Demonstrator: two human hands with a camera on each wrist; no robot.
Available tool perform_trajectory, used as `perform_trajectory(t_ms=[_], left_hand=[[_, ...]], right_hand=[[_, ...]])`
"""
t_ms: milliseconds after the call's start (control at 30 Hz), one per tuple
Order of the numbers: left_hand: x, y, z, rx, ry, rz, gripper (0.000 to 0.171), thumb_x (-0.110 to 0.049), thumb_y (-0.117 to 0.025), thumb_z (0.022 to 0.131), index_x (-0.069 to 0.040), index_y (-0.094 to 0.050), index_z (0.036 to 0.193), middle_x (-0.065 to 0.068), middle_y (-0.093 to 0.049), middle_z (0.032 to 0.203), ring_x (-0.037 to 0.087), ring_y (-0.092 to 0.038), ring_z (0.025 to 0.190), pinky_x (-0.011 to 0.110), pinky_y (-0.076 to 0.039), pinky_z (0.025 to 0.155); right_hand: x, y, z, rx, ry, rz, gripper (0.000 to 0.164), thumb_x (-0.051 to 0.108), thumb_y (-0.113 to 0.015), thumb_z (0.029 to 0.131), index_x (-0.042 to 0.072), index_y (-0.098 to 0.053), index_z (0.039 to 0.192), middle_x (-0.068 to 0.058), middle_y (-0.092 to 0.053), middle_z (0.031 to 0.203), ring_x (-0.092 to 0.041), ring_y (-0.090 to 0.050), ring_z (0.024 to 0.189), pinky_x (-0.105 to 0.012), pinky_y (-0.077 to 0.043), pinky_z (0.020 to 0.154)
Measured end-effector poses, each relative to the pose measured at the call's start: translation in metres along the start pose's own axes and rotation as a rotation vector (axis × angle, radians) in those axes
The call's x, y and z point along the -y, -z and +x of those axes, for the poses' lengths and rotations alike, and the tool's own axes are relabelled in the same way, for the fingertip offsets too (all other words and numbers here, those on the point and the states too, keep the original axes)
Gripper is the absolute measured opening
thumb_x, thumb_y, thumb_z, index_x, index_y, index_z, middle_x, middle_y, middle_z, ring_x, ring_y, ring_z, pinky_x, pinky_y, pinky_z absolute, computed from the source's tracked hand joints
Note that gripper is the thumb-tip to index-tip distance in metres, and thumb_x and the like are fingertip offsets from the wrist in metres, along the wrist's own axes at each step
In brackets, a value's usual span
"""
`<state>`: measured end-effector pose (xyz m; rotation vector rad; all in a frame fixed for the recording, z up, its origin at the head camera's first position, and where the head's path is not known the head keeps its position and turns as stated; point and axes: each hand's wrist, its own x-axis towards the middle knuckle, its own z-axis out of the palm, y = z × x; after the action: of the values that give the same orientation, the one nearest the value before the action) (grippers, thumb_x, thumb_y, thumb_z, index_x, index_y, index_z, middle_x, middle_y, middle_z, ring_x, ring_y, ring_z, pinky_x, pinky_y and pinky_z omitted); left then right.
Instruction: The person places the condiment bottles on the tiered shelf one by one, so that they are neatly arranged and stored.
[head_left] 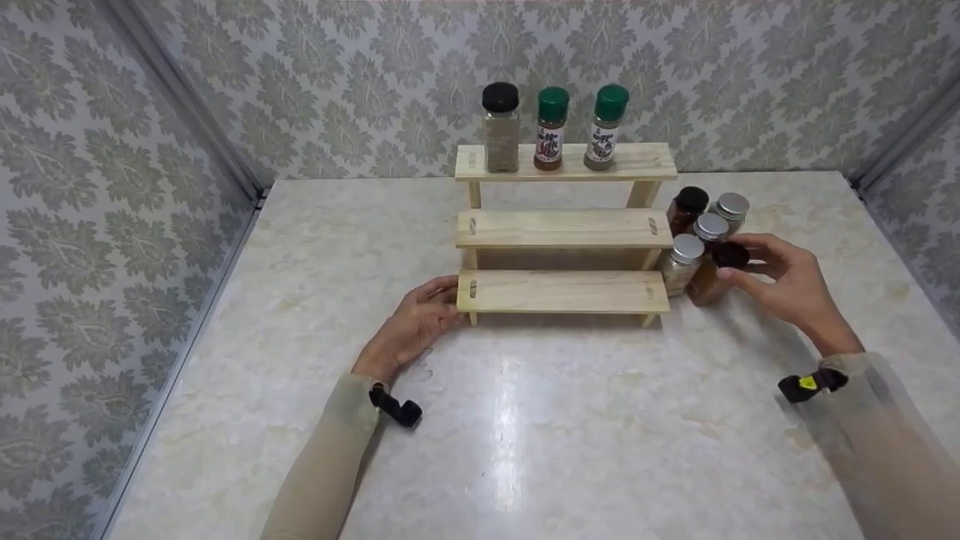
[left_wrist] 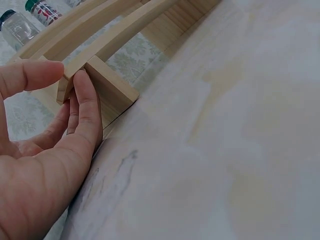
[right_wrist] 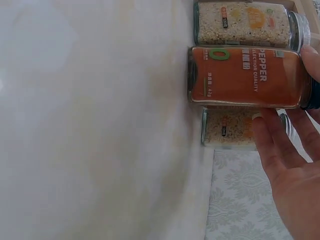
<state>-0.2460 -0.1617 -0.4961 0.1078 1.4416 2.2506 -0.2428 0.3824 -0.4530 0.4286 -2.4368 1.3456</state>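
A three-tier wooden rack stands on the table. At the left end of its lowest board, my left hand pinches the wood, thumb on one side and fingers tucked beneath, as the left wrist view shows. My right hand grips a pepper jar of orange-red powder with a dark lid, thumb and fingers on opposite sides near its top. Beside that jar, close to the rack's right end, are a silver-capped jar of pale grains, two more silver-capped jars and a black-capped jar.
The top board holds a black-capped jar and two green-capped shakers, one with a red label and one with a white label. Patterned walls border the marbled table at the back and sides.
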Motion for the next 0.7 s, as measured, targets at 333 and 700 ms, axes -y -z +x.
perform_trajectory(t_ms=[333, 700], left_hand=[[0.0004, -0.0005, 0.0012, -0.009, -0.011, 0.004, 0.067, 0.011, -0.052, 0.095, 0.005, -0.035, 0.16, 0.021, -0.045, 0.158, 0.02, -0.062, 0.126, 0.027, -0.057, 0.098], [-0.0001, 0.0001, -0.0001, 0.006, -0.005, 0.016, 0.067, 0.009, -0.054, 0.096, 0.004, -0.035, 0.16, 0.023, -0.041, 0.164, 0.02, -0.061, 0.129, 0.025, -0.057, 0.097]], right_hand=[[-0.0021, 0.0001, -0.0008, 0.008, -0.033, 0.018, 0.05, -0.006, -0.082, 0.088, -0.004, -0.067, 0.136, 0.012, -0.071, 0.125, 0.004, -0.067, 0.109, -0.009, -0.055, 0.087], [0.0062, 0.0007, -0.0004, -0.109, -0.024, 0.016, 0.043, -0.005, -0.081, 0.09, -0.007, -0.069, 0.131, 0.019, -0.071, 0.116, 0.004, -0.067, 0.105, -0.007, -0.052, 0.082]])
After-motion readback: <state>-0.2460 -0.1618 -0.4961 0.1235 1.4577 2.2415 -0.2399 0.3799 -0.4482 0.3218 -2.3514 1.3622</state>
